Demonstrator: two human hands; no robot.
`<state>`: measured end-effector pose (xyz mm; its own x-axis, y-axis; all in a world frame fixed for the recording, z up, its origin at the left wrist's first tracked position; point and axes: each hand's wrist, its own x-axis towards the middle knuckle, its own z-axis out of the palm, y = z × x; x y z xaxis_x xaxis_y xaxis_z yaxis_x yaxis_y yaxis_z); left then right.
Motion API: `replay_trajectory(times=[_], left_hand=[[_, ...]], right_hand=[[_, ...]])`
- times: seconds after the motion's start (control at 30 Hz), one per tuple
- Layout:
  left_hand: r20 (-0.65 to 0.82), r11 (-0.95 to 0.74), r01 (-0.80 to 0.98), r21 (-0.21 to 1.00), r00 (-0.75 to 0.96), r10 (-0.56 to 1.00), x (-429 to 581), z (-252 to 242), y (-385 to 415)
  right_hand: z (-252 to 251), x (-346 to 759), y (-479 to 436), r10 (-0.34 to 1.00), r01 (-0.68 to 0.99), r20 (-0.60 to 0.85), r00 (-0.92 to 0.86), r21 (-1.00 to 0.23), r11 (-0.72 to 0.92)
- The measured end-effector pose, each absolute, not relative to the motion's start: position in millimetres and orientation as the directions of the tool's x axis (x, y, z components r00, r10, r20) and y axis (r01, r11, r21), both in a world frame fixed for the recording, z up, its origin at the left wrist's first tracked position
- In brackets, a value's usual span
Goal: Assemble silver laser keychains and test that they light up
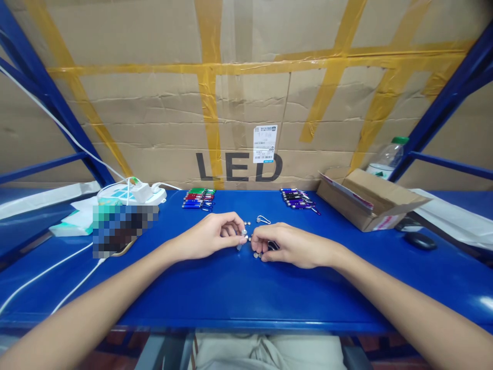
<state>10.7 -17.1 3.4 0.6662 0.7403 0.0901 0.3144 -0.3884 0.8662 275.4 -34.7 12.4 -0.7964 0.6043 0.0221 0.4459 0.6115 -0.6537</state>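
Observation:
My left hand (215, 235) and my right hand (287, 244) meet at the middle of the blue table (239, 293). The left fingers pinch a small silver part (243, 236). The right hand curls over a small dark keychain flashlight (272, 245), mostly hidden under its fingers. A few small round button cells (256, 254) lie on the table between the hands. A silver clip (263, 219) lies just beyond them.
A row of coloured keychain flashlights (198, 198) lies at the back left, a purple and black row (298, 199) at the back right. An open cardboard box (365, 200), a water bottle (387, 156), a power strip (131, 194), a mouse (420, 240) stand around.

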Motion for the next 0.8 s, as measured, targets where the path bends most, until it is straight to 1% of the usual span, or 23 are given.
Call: replay_trajectory(times=[0.33, 0.5, 0.67, 0.8], left_hand=[[0.022, -0.366, 0.355, 0.860, 0.691, 0.722, 7, 8, -15], [0.023, -0.361, 0.363, 0.859, 0.678, 0.735, 6, 11, -15], [-0.001, -0.350, 0.366, 0.862, 0.692, 0.722, 5, 10, -14], [-0.026, -0.351, 0.395, 0.849, 0.694, 0.719, 4, 8, -12]], right_hand=[[1, 272, -33, 0.619, 0.452, 0.069, -0.782, -0.621, 0.641], [-2, 269, -34, 0.628, 0.454, 0.106, -0.771, -0.600, 0.659], [-1, 270, -33, 0.637, 0.470, 0.077, -0.767, -0.609, 0.639], [1, 274, -31, 0.643, 0.492, 0.071, -0.762, -0.582, 0.647]])
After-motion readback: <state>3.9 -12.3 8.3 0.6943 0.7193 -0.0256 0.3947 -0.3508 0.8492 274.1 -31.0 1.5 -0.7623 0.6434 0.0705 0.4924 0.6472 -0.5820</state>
